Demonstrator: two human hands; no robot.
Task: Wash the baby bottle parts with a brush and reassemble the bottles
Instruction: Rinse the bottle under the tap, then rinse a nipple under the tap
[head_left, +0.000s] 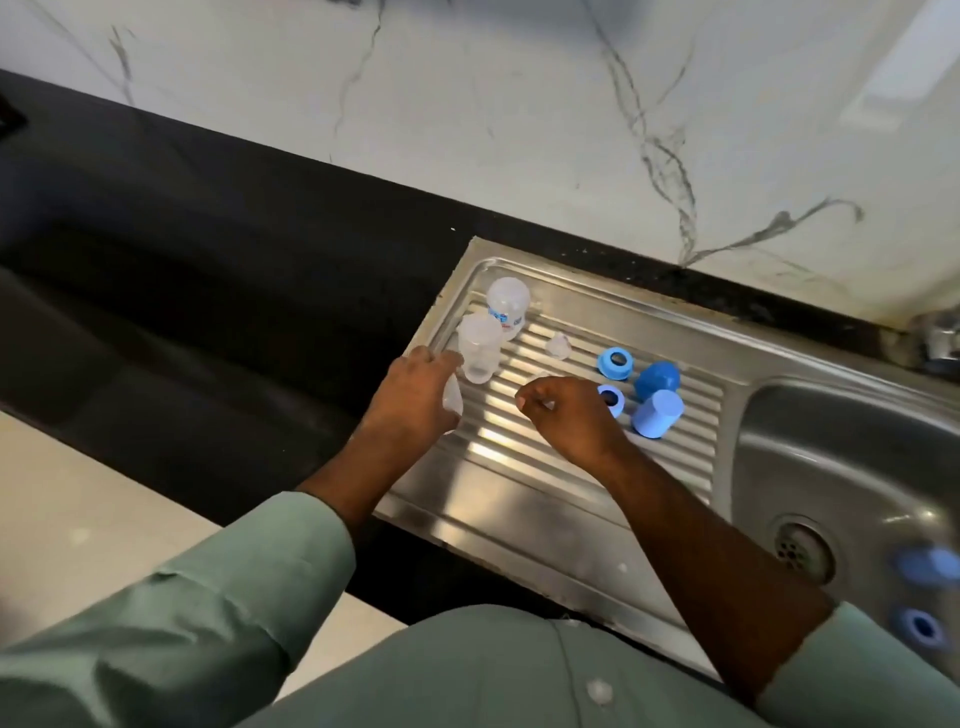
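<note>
Head view: the left hand (415, 395) reaches over the left edge of the steel drainboard (519, 499), its fingers curled round a clear silicone teat (451, 401), with the fingertips just beside an upright clear bottle (479, 349). The right hand (566, 415) hovers over the ribbed middle of the drainboard with its fingers bent inward; something pale shows at its fingertips, but whether it pinches anything cannot be told. Both arms wear green sleeves (218, 592) pushed back above the wrists.

Behind the upright bottle stands a second clear bottle (508, 307) with blue print on its side, the two touching or nearly so. A loose clear teat (559, 346) lies on the ribs further right. Beyond it sits a blue collar ring (615, 362), and another blue ring (612, 399) lies partly hidden behind the right hand. Two blue caps stand near the basin: a darker one (656, 380) and a paler one (657, 413) just in front of it.

The sink basin (831, 467) with its drain (800, 550) lies to the right, with two blurred blue pieces (919, 566) at its near edge. A black surface (208, 249) runs left of the drainboard, below a white marbled wall (467, 104).
</note>
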